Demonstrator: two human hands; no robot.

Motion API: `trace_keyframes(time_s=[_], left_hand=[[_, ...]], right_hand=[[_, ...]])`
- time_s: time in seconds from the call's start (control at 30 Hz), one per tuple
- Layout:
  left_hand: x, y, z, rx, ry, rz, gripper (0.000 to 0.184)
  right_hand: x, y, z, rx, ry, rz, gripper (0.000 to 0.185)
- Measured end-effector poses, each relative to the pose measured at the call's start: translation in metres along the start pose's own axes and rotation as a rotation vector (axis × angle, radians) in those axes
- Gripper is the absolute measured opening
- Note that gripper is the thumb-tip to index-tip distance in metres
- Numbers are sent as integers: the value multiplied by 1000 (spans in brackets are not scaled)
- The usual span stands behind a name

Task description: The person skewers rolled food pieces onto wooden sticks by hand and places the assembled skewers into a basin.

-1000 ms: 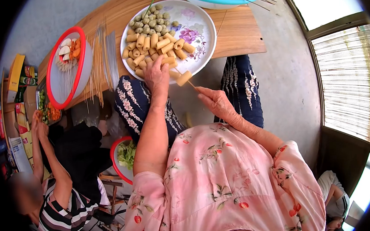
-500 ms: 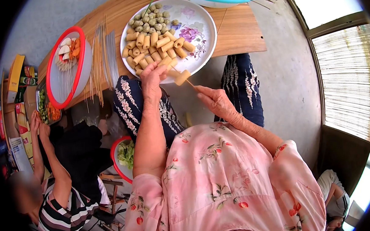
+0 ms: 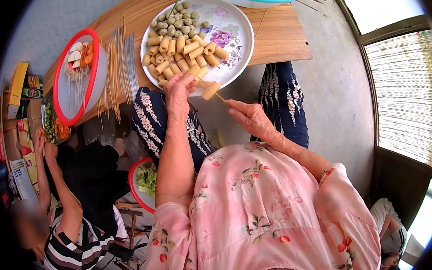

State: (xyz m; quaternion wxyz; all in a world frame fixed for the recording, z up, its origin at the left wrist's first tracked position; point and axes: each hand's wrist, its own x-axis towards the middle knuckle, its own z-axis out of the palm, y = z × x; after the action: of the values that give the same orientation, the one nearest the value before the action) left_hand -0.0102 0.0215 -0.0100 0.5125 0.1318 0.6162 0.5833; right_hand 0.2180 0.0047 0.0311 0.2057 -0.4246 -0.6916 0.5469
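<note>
My right hand (image 3: 248, 118) is closed round the lower end of a thin wooden skewer (image 3: 222, 100). A tan tube-shaped food piece (image 3: 211, 90) is threaded on it, just beyond the fingers. My left hand (image 3: 179, 92) is pinched at the near rim of a white floral plate (image 3: 238, 59), with another tan food piece (image 3: 194, 70) at its fingertips. The skewer's far end runs toward these fingers, which partly hide it. On the plate lie many tan hollow pieces (image 3: 191, 48) and a heap of greenish-grey balls (image 3: 174, 21).
Loose skewers (image 3: 114, 67) lie on the wooden table (image 3: 279, 37), left of the plate. Beside them stands a red-rimmed basin (image 3: 99, 82) with skewered food. A blue-rimmed bowl (image 3: 262, 1) is at the back. Another person's hands (image 3: 46, 144) are at a vegetable tray (image 3: 57, 127), far left.
The threaded piece has turned slightly and shifted a little left, and the skewer with my right hand has moved slightly the same way. My left hand stays nearly in place.
</note>
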Motion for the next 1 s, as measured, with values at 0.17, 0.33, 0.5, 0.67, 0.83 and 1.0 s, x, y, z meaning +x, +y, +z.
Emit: trace_keyframes(time_s=[0.17,0.33,0.5,0.67,0.83,1.0], left_hand=[[1,-2,-1,12,6,6,29],[-2,0,0,20,-6,13,28],[-5,1,-1,41,-38,-6,25],[-8,3,-2,42,-68,-39,26],[-8,6,-6,100,-201,-55,25],[-12,6,-6,153,-327,-91,26]], right_hand=[[0,1,1,13,7,-28,28],[0,-1,0,-7,-19,24,27],[0,9,5,5,34,-71,27],[1,1,1,-36,5,-23,27],[5,3,1,-44,24,-87,26],[12,10,5,-15,42,-145,28]])
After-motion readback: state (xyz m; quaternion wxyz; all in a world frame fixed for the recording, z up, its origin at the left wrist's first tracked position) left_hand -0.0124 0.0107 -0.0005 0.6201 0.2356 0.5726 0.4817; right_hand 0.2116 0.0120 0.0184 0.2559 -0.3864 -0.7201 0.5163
